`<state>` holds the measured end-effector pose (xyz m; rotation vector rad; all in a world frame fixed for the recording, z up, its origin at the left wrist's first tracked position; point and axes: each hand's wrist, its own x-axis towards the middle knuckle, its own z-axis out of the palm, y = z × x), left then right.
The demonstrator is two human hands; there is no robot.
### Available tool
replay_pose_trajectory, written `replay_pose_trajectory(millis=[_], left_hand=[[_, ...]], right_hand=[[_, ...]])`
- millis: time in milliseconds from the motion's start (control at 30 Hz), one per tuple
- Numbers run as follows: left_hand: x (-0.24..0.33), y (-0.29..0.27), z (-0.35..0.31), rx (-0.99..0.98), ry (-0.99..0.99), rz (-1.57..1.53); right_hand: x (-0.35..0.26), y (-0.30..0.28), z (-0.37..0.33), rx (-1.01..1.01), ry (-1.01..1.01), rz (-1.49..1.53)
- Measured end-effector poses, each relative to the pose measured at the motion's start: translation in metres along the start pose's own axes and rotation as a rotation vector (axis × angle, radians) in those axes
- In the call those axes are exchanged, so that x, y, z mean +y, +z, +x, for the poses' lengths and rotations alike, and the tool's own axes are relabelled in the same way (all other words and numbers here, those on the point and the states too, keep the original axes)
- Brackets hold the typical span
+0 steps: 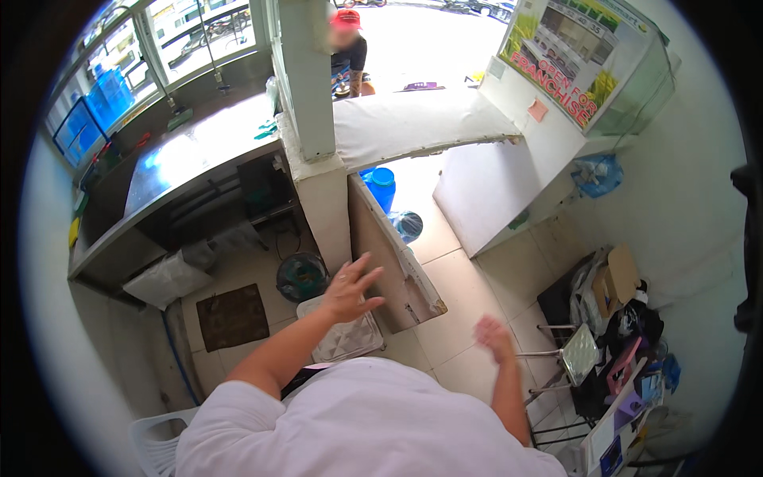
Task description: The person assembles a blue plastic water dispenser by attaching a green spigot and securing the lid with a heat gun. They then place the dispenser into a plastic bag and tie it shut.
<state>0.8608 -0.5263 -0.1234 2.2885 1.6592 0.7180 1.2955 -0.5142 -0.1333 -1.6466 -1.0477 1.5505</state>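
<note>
My left hand [350, 290] is stretched forward with its fingers spread and nothing in it. It is nearest to a brown half-height door panel [389, 266] with a worn pale top edge; whether it touches the panel I cannot tell. To the right, over the tiled floor, my right hand [495, 338] is raised and blurred. Its fingers seem curled, but what they do is not clear, and no object shows in it. A light quilted-looking lid or stool top [338, 338] lies below my left hand.
A steel counter [191, 151] runs along the left, with a dark mat [233, 316] below. Beyond the door stand blue water containers [381, 187]. A white counter [493, 187] is ahead right. A metal-legged stool [580, 354] and clutter stand at right. A person in a red cap [347, 56] is outside.
</note>
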Motion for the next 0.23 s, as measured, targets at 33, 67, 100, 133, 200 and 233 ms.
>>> replay_pose_trajectory(millis=[33,67,100,133,200,233], left_hand=[[-0.025,-0.008,-0.029,-0.052,-0.064,-0.072],[-0.054,-0.016,-0.058,-0.245,-0.248,-0.153],[-0.085,-0.026,-0.088,-0.474,-0.512,-0.176],[-0.114,-0.036,-0.127,-0.511,-0.624,-0.154],[-0.157,-0.062,-0.221,-0.443,-1.055,-0.091],[-0.167,-0.07,-0.272,-0.313,-1.275,0.079]], right_hand=[[-0.055,-0.005,-0.014,0.029,-0.171,0.093],[-0.112,-0.012,-0.031,0.081,-0.306,0.119],[-0.164,-0.017,-0.053,0.156,-0.504,0.018],[-0.206,-0.02,-0.084,0.159,-0.748,0.074],[-0.273,-0.022,-0.142,0.319,-1.051,-0.037],[-0.281,-0.004,-0.155,0.366,-1.04,-0.027]])
